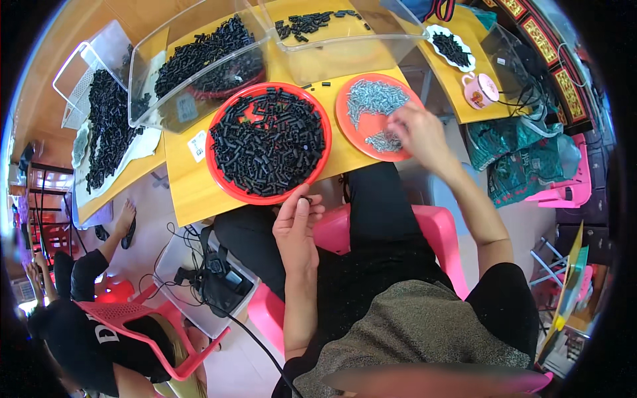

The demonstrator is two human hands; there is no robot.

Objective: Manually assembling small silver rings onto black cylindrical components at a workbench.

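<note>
My left hand (298,215) is closed in a pinch below the front rim of a red round tray (327,142). A small dark piece shows between its fingertips, apparently one of the short black plastic tubes (269,156) that fill the tray. My right hand (418,132) reaches over an orange-red plate (367,136), its fingers bent together at the metal pieces. On that plate lie a larger heap of small silvery screw-like parts (375,98) and a smaller greyish heap (383,141). Whatever the right fingertips pinch, if anything, is too small to make out.
Clear plastic bins (199,66) with black tubes stand behind the tray. More tubes (106,126) lie on the left table. A white dish (451,48) and pink mug (479,91) stand on the right table. A person (86,338) sits at lower left, near a cable-filled box (192,282).
</note>
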